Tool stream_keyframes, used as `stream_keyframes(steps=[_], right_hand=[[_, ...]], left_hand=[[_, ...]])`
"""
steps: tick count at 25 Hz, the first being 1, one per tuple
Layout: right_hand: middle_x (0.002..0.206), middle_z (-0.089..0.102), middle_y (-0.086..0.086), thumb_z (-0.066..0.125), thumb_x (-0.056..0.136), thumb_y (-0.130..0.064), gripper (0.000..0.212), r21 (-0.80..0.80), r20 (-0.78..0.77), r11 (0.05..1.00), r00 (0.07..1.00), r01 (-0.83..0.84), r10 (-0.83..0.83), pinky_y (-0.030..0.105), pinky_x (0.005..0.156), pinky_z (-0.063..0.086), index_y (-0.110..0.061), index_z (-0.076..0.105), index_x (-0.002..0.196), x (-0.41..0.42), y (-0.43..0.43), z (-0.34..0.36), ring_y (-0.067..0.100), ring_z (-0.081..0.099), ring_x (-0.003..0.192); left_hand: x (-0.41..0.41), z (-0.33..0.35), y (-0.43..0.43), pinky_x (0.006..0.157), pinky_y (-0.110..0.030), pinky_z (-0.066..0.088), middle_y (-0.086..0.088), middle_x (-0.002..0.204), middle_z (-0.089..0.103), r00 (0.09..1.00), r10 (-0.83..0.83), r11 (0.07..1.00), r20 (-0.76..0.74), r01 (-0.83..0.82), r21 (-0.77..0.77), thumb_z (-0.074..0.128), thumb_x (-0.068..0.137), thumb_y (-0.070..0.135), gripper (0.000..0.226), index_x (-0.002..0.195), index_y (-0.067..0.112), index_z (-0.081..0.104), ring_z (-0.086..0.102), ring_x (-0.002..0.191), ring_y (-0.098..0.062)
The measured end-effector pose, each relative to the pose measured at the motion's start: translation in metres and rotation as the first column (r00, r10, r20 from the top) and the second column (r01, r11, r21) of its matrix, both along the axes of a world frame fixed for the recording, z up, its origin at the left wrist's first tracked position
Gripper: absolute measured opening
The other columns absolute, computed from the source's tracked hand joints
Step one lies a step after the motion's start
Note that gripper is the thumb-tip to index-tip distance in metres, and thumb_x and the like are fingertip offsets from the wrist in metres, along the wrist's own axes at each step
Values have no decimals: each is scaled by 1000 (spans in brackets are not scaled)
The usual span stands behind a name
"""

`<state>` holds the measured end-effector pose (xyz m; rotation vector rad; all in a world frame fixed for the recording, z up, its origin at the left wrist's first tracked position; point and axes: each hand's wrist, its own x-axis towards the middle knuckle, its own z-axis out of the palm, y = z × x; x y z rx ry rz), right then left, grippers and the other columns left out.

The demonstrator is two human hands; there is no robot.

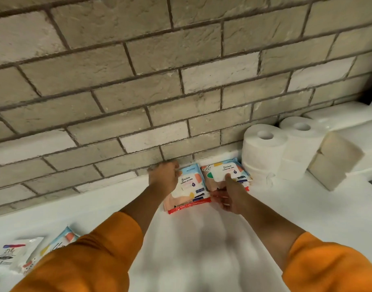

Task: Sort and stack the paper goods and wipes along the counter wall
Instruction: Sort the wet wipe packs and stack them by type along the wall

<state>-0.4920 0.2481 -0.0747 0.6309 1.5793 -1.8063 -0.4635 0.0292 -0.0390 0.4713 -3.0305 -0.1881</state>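
Two piles of Stalove "Cleaning Wet Wipes" on the counter (265, 207) at the brick wall (138, 81): left stack (191, 182) atop a red "BABY" pack (189, 206), right stack (220, 169) beside toilet rolls (263, 152). Left hand (164, 175) curled round left stack's edge; right hand (229, 197) pinching right stack.

I read "Stalove" in script, with "CLEANING WET WIPES" beneath it, on the left pack (189, 182) at six o'clock in my view. The right pack (225, 169), at five o'clock, bears the same two lines. Under the left pack, a red pack (189, 206) shows "BABY" on its edge; the smaller print is illegible. At eight o'clock, a white pack (14, 252) carries script too blurred to read.
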Motion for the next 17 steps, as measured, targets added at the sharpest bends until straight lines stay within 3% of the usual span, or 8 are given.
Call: stream_keyframes(steps=[3,6,9,11,14,17], right_hand=[[87,76,16,38,103,-60,57,-50,2,999,1000,-12,12,30,57,44,-8,61,94,3,4,-3,25,65,67],[79,74,12,37,104,-56,56,-84,-34,996,999,5,-8,29,59,45,-8,64,94,6,5,-12,23,64,66],[76,72,9,35,107,-49,51,-77,-75,997,997,30,-36,27,56,44,-9,67,100,8,1,-22,21,62,65],[77,69,8,37,108,-46,43,-66,-83,997,995,50,-55,27,53,40,-13,64,109,6,0,-22,19,59,64],[68,64,6,40,108,-41,35,-180,4,979,995,98,-99,21,38,34,-11,58,106,3,2,-16,13,49,48],[64,64,8,42,108,-36,32,-268,49,951,988,155,-147,20,36,35,-8,57,106,4,2,-12,14,50,47]], left_hand=[[12,-24,22,93,-45,44,1,126,63,984,69,998,-164,-66,25,54,96,46,36,128,29,57,56,117,-23],[33,-51,44,98,-44,42,3,134,60,988,74,997,-134,-69,46,40,95,61,52,134,30,54,53,122,-19],[46,-72,50,119,-56,16,0,163,29,998,-51,996,-33,48,-74,21,89,78,80,155,34,28,24,151,-28],[44,-79,45,121,-60,6,-2,169,9,993,-113,982,40,118,-148,22,94,74,81,161,32,9,5,156,-31],[36,-75,42,118,-60,29,-10,163,24,985,-149,960,90,166,-228,41,99,60,75,160,26,12,17,153,-34],[30,-69,45,115,-60,33,-11,156,34,984,-133,955,123,160,-250,48,98,58,74,159,25,19,27,147,-34]])
